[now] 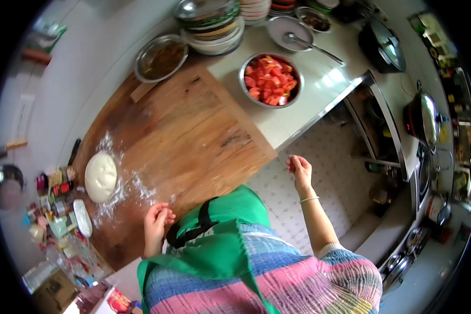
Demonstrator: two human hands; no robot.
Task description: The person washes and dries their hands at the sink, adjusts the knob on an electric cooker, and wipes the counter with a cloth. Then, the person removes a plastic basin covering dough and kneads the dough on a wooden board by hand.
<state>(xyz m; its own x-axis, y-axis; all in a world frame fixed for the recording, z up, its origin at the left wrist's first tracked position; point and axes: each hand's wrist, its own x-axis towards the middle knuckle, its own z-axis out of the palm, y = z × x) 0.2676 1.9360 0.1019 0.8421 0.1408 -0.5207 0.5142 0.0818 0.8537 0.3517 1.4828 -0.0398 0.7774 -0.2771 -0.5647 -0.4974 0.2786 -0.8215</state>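
Note:
My left hand (159,215) is at the near edge of the wooden board (193,123), beside the green apron (222,230). Its fingers are loosely bent and a little apart, with nothing visible in them. Over the floor to the right of the board, my right hand (300,168) is raised with its fingers curled in, and no object shows there. A smooth, flattened lump of dough (100,177) lies on the left of the board, with white flour (138,189) scattered around it. Beyond the board stands a metal bowl (242,83) of cut tomatoes (270,81).
A bowl of brownish contents (162,58) stands at the board's far edge, near stacked dishes (214,39). A ladle (316,48) rests in a pale bowl (277,34). Jars and bottles (63,225) crowd the left. A black pot (382,47) sits far right.

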